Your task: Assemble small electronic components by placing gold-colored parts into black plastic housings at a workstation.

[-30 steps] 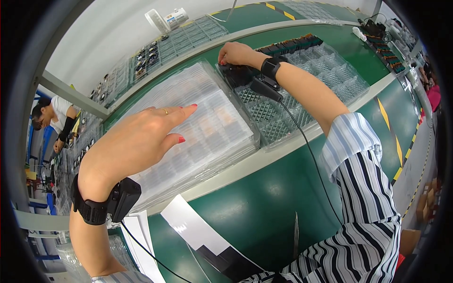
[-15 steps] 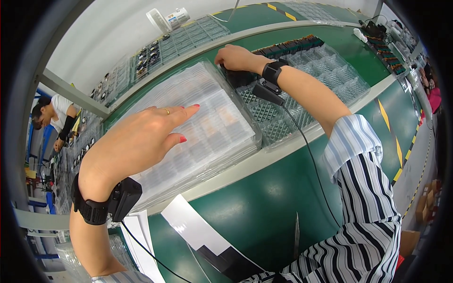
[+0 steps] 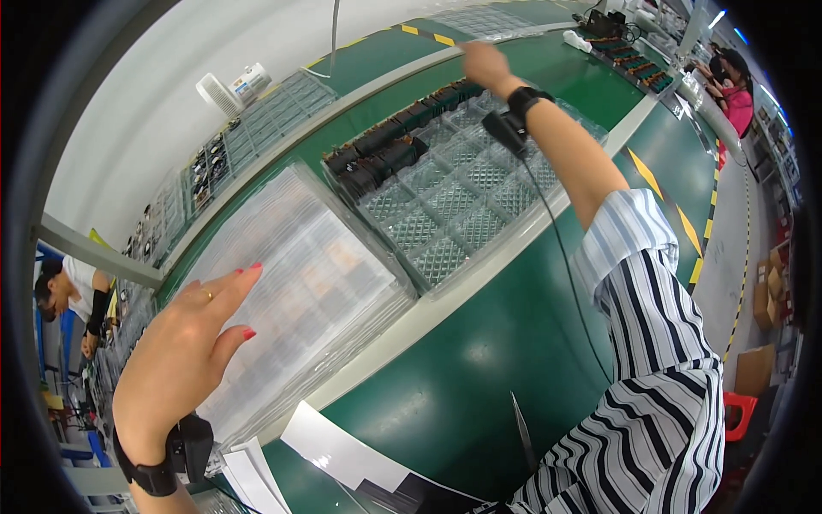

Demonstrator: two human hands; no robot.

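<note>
My left hand [image 3: 184, 334] is stretched out, fingers apart, above a stack of clear plastic trays [image 3: 312, 257] with pale, whitish layers. Nothing is in it. Farther off, my right hand [image 3: 485, 67] is beyond the far right end of a row of black parts [image 3: 411, 120] with orange-brown edges. Its fingers curl away from view, and whatever they hold is hidden. Those parts fill the back row of a clear compartment tray [image 3: 454, 223]; several more lie in the second row at its left end. The front compartments show bare textured plastic. Each wrist wears a black strapped device.
Pointed metal tweezers [image 3: 521, 424] and a white-and-black sheet [image 3: 342, 445] lie on the green table near me. A white fan [image 3: 231, 90] stands behind. More black parts [image 3: 629, 64] lie at the far right. Another person [image 3: 77, 295] works at the left. A cable trails from my right wrist.
My right hand has moved from the left end of the black parts to beyond their far right end. Black parts it covered now show. My left hand stays outstretched over the stack; the view has shifted.
</note>
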